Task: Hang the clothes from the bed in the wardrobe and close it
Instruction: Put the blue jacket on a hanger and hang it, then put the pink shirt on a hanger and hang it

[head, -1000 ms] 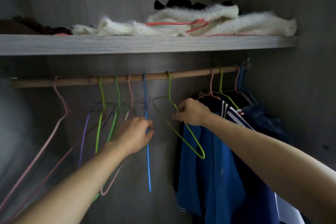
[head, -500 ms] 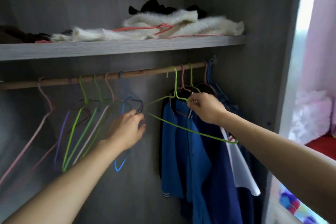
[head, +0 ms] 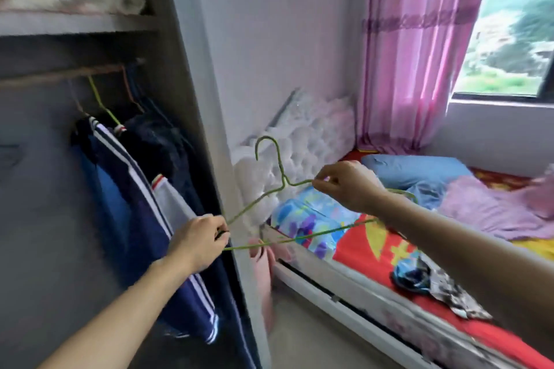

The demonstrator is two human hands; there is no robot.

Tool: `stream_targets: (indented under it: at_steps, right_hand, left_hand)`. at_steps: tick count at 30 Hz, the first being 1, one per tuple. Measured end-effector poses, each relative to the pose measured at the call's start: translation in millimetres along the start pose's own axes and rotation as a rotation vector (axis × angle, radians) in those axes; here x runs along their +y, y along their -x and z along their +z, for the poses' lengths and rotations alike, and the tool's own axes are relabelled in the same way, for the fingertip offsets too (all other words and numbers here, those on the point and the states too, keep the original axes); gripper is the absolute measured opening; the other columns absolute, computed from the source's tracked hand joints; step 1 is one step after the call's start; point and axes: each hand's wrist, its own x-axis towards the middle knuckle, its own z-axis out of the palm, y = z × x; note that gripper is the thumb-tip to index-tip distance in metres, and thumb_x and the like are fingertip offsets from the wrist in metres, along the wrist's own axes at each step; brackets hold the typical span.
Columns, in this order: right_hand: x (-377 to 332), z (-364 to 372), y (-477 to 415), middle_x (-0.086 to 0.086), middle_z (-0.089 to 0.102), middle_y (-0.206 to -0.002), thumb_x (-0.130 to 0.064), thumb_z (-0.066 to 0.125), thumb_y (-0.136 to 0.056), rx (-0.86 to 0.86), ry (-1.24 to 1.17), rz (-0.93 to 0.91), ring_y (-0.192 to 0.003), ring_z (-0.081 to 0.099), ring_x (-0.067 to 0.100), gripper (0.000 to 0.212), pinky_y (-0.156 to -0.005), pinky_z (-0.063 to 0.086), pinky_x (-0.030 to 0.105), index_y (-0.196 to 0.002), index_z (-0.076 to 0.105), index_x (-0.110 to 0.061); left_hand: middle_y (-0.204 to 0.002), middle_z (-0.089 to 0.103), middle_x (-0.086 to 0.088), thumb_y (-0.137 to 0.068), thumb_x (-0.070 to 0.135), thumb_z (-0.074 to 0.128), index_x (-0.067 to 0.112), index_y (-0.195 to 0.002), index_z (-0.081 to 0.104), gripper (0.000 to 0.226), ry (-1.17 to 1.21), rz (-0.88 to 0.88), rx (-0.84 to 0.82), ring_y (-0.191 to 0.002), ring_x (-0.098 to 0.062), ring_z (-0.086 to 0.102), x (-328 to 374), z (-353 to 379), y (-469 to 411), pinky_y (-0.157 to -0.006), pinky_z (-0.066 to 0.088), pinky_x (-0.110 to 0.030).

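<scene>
Clothes awaiting hanging: on the bed (head: 353, 252), right of the open wardrobe (head: 192, 99). Left hand (head: 196, 244): fingers (head: 220, 226) pinching the green hanger (head: 284, 183) at its left corner. Right hand (head: 349, 186): fingers (head: 323, 180) pinching the right shoulder wire. Carry level, hook up. Feed one shoulder at a time into the lilac garment (head: 494, 213), then the dark patterned piece (head: 419, 275).

Clothes (head: 485, 210) crumpled on bed (head: 353, 252) — wardrobe (head: 186, 84) open
</scene>
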Motion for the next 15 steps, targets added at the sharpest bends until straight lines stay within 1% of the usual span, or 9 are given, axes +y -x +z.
stream_targets:
  at_steps: [2,3,5,7,9,12,15]
  right_hand:
    - [54.4,-17.4,25.1,-0.004,0.066,-0.08,-0.05,0.06,-0.085,0.009,0.048,0.1,-0.089,0.065,0.023,0.02,-0.069,0.046,0.031,-0.091,0.071,-0.035]
    - [82.1,-24.8,37.0,-0.003,0.065,-0.078,-0.05,0.059,-0.084,0.019,0.058,0.155,-0.088,0.065,0.024,0.021,-0.069,0.046,0.032,-0.09,0.071,-0.034]
    - [134.7,-38.0,59.5,-0.002,0.065,-0.074,-0.051,0.057,-0.08,0.052,0.041,0.25,-0.084,0.066,0.023,0.024,-0.067,0.046,0.031,-0.085,0.071,-0.031]
    - [182.7,-49.4,80.2,0.0,0.067,-0.075,-0.044,0.061,-0.084,0.06,0.048,0.361,-0.08,0.065,0.022,0.019,-0.064,0.041,0.028,-0.084,0.072,-0.029]
    - [229.2,-57.3,99.1,-0.001,0.065,-0.074,-0.04,0.064,-0.087,0.084,0.059,0.481,-0.078,0.064,0.022,0.015,-0.063,0.038,0.028,-0.086,0.073,-0.028]
    - [293.5,-63.2,122.5,0.002,0.069,-0.079,-0.041,0.063,-0.088,0.109,0.09,0.619,-0.079,0.064,0.024,0.018,-0.063,0.04,0.028,-0.089,0.073,-0.027]
    - [353.2,-70.1,136.2,0.001,0.072,-0.082,-0.044,0.063,-0.087,0.143,0.121,0.73,-0.081,0.065,0.024,0.02,-0.065,0.045,0.031,-0.088,0.074,-0.027]
  left_hand:
    - [-0.101,0.067,0.004,-0.088,0.04,0.053,0.026,-0.099,0.065,0.021,0.018,0.054,-0.047,-0.098,-0.024,0.062,47.2,23.5,-14.2,-0.076,0.048,-0.032]
    - [-0.102,0.068,0.003,-0.087,0.041,0.054,0.026,-0.099,0.065,0.022,0.039,0.087,-0.075,-0.098,-0.024,0.063,69.0,36.1,-22.2,-0.077,0.05,-0.032]
    - [-0.1,0.068,0.003,-0.086,0.04,0.054,0.026,-0.095,0.064,0.019,0.064,0.159,-0.127,-0.097,-0.022,0.063,111.7,58.3,-36.0,-0.076,0.048,-0.031]
    - [-0.098,0.068,0.005,-0.085,0.041,0.054,0.028,-0.093,0.063,0.017,0.083,0.223,-0.178,-0.096,-0.02,0.063,151.4,80.6,-49.8,-0.074,0.046,-0.029]
    - [-0.101,0.068,0.007,-0.085,0.043,0.053,0.029,-0.097,0.063,0.021,0.081,0.296,-0.232,-0.099,-0.019,0.063,188.1,105.6,-65.6,-0.079,0.048,-0.03]
    - [-0.103,0.067,0.005,-0.087,0.043,0.054,0.029,-0.101,0.063,0.022,0.098,0.368,-0.306,-0.101,-0.017,0.061,239.0,142.6,-94.5,-0.081,0.046,-0.03]
    - [-0.104,0.066,0.005,-0.087,0.044,0.055,0.031,-0.103,0.063,0.022,0.127,0.437,-0.368,-0.101,-0.016,0.06,287.9,182.7,-131.7,-0.082,0.047,-0.031]
